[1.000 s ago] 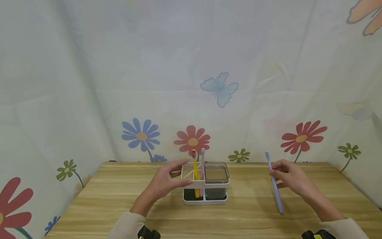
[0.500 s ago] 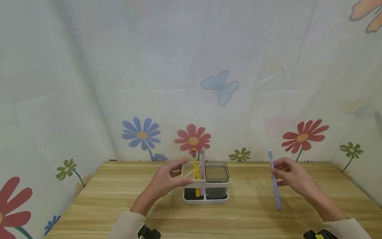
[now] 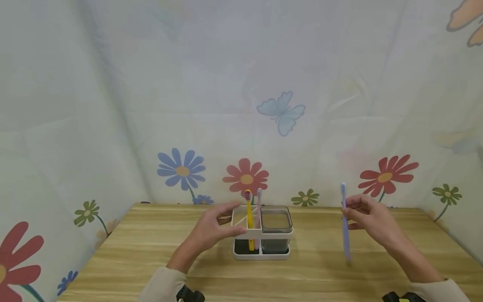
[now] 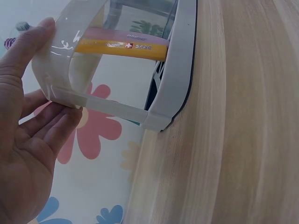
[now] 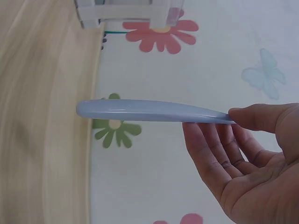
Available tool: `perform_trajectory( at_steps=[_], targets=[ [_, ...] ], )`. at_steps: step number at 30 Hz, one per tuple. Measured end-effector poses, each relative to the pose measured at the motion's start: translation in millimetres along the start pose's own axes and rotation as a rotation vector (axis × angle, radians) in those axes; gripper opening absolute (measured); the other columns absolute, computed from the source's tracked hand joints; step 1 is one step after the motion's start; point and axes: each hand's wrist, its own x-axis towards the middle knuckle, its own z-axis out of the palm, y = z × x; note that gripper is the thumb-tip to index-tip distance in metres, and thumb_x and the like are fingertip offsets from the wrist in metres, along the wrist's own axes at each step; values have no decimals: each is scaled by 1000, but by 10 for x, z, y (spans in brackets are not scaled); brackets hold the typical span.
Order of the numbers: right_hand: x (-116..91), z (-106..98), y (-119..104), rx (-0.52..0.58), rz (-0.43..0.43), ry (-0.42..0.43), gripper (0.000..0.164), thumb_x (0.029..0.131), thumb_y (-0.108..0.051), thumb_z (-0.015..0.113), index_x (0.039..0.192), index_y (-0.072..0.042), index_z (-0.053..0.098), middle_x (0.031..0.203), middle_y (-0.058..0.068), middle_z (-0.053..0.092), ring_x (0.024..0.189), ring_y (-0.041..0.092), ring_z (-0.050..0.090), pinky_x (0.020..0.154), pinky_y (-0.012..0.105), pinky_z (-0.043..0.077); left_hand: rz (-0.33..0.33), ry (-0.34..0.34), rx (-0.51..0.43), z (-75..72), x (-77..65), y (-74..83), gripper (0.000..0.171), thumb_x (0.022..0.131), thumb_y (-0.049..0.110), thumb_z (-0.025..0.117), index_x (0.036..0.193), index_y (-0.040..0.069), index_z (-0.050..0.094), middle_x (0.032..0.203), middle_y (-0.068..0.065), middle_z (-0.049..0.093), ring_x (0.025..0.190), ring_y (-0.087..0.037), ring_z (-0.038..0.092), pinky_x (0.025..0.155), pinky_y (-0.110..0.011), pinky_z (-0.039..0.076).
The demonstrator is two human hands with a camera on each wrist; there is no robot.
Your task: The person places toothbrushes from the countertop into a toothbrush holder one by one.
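Near the middle of the table stands a white toothbrush holder (image 3: 273,235). My left hand (image 3: 209,228) grips its upper frame at the left end, thumb in front and fingers behind. A yellow toothbrush (image 3: 250,216) and a pink toothbrush (image 3: 258,209) stand in its divided side, bristles up. A clear grey cup (image 3: 277,220) sits in the right half. To the right, my right hand (image 3: 371,220) pinches a light purple toothbrush (image 3: 345,235) upright, head up, between thumb and fingers. In the right wrist view, the handle (image 5: 140,110) extends away from the fingertips.
The wooden table (image 3: 309,277) spreads under both hands. Behind it hangs a pale cloth backdrop (image 3: 211,84) printed with flowers and butterflies, which also covers both sides. A dark wrist device (image 3: 190,294) shows on the left sleeve.
The purple toothbrush has swung from a slant to nearly upright, its lower end moving left and up. My left hand keeps its grip on the holder; the view has shifted slightly.
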Motion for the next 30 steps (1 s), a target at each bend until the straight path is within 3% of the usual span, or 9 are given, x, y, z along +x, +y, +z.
perform_trajectory(
  at_steps=[6, 12, 23, 30],
  targets=[
    [23, 42, -204, 43, -78, 18, 32, 109, -13, 63, 129, 10, 56, 115, 20, 65, 95, 10, 72, 78, 35, 67, 4, -6, -6, 4, -8, 7, 77, 86, 31, 92, 152, 10, 58, 154, -19, 55, 133, -38, 61, 108, -46, 53],
    [49, 138, -443, 94, -113, 28, 34, 109, -19, 65, 129, 8, 56, 113, 12, 68, 97, 10, 72, 81, 35, 66, 6, -8, 2, 10, -17, 13, 77, 87, 32, 92, 152, 10, 58, 152, -16, 57, 132, -38, 61, 107, -45, 53],
    [117, 420, -820, 197, -225, 74, 34, 107, -19, 67, 126, 8, 58, 110, 13, 68, 94, 18, 73, 80, 34, 66, 0, 3, 7, 21, -27, 0, 76, 87, 34, 91, 152, 12, 59, 152, -13, 58, 132, -37, 62, 107, -47, 53],
    [173, 657, -1005, 286, -242, 83, 33, 107, -17, 68, 125, 8, 58, 110, 14, 68, 95, 19, 73, 80, 33, 66, 5, 1, 8, 12, -23, 7, 78, 87, 35, 91, 153, 11, 58, 154, -17, 55, 133, -38, 61, 108, -47, 53]
  ],
)
